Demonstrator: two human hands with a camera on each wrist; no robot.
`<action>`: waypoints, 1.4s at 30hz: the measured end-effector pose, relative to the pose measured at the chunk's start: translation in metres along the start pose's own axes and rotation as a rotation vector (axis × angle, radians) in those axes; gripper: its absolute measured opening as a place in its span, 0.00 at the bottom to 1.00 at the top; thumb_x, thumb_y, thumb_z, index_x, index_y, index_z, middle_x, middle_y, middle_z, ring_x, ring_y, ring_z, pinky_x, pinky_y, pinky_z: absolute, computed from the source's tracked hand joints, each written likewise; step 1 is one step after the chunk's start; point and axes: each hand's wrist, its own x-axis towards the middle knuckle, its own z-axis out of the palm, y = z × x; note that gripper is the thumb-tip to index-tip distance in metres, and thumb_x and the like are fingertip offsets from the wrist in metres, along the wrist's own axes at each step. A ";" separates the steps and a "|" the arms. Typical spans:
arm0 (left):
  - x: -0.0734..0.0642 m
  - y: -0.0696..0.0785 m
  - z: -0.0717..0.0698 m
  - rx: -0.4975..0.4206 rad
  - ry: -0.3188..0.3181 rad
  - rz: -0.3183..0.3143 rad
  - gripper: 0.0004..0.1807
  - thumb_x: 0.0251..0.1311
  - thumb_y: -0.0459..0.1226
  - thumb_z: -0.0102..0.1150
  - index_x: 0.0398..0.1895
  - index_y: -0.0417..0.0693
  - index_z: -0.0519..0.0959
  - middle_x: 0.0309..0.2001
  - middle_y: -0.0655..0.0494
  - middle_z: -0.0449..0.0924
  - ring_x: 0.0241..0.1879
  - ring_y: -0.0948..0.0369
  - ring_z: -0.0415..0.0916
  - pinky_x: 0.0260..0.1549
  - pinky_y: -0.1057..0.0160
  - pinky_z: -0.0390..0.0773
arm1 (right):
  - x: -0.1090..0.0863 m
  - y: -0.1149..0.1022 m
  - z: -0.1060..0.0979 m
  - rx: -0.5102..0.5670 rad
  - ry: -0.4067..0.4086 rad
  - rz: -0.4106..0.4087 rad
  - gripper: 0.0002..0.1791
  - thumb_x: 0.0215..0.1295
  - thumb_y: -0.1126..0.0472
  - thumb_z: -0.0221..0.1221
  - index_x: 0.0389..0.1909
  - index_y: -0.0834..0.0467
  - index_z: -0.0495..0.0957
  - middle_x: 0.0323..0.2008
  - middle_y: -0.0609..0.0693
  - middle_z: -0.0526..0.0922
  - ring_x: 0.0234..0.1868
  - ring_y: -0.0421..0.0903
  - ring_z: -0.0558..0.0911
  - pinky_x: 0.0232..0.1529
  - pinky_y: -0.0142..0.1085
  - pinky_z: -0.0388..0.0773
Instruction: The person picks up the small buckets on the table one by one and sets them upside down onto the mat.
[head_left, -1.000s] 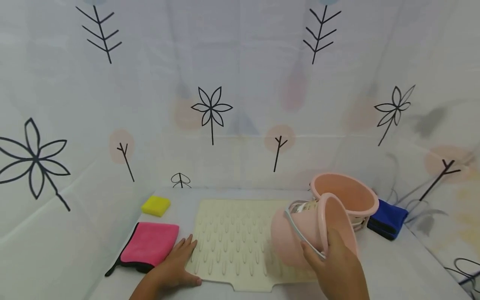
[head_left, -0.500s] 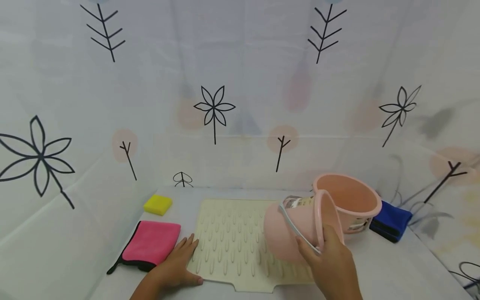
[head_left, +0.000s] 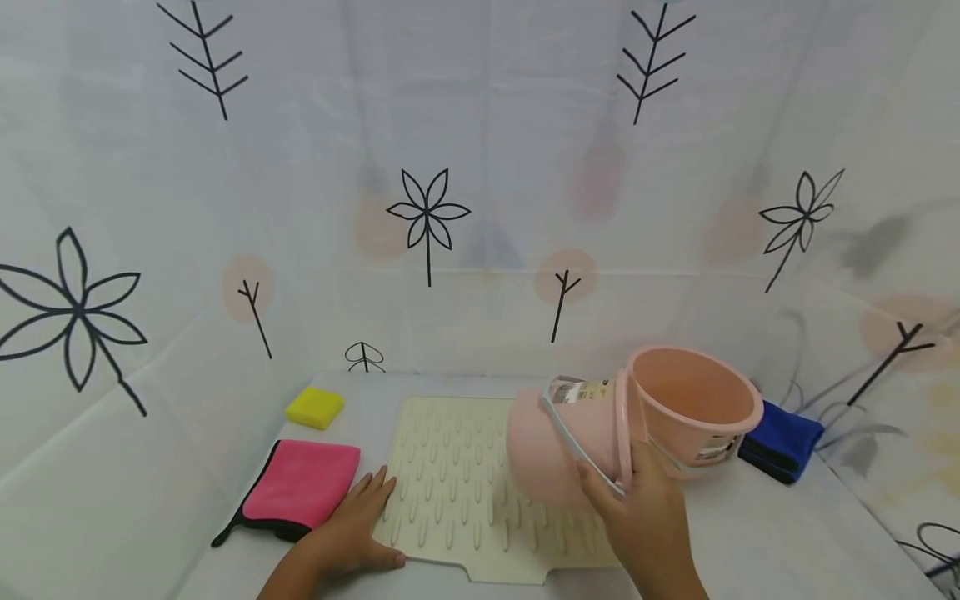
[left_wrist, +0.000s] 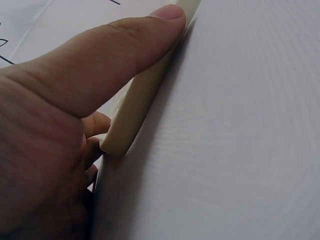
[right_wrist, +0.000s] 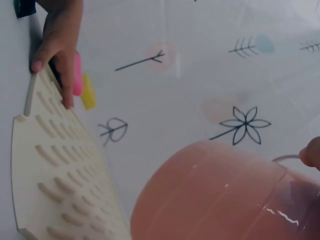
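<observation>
My right hand (head_left: 651,517) grips the rim of a pink bucket (head_left: 562,446) near its pale handle. The bucket is tipped on its side, with its base pointing left over the right part of a cream washboard (head_left: 457,475) and its mouth turned right. In the right wrist view, the bucket's body (right_wrist: 225,195) is close by. My left hand (head_left: 348,529) lies at the washboard's near left corner, with fingers straight along the left side and thumb (left_wrist: 125,47) along the near edge. A second pink bucket (head_left: 697,392) stands upright behind the right hand.
Beside the left hand lies a folded pink cloth (head_left: 303,487) with black trim, with a yellow sponge (head_left: 315,408) behind it. A folded blue cloth (head_left: 780,442) is at the far right. A patterned white sheet (head_left: 480,208) hangs around the table.
My right hand has moved the tilted bucket left and slightly up, further over the washboard. The left hand keeps its place at the corner.
</observation>
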 end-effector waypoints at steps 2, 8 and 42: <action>-0.001 0.000 -0.001 0.003 0.004 0.009 0.68 0.39 0.60 0.83 0.82 0.43 0.59 0.84 0.41 0.50 0.82 0.34 0.41 0.75 0.28 0.47 | 0.002 0.000 0.002 0.029 0.001 -0.024 0.30 0.66 0.45 0.71 0.55 0.64 0.77 0.46 0.59 0.84 0.42 0.53 0.85 0.38 0.45 0.83; -0.003 -0.002 -0.001 0.003 0.006 0.016 0.68 0.39 0.61 0.83 0.82 0.42 0.59 0.83 0.40 0.50 0.82 0.33 0.41 0.75 0.28 0.47 | 0.007 0.001 0.011 0.108 -0.021 -0.020 0.28 0.65 0.43 0.72 0.51 0.61 0.79 0.40 0.54 0.86 0.37 0.46 0.81 0.36 0.37 0.80; 0.004 0.003 -0.007 -0.167 0.107 -0.077 0.46 0.62 0.58 0.69 0.77 0.41 0.68 0.79 0.42 0.63 0.79 0.38 0.55 0.74 0.30 0.57 | -0.004 0.030 0.061 0.523 -0.098 0.069 0.31 0.66 0.52 0.72 0.62 0.62 0.72 0.50 0.58 0.84 0.45 0.41 0.86 0.44 0.30 0.86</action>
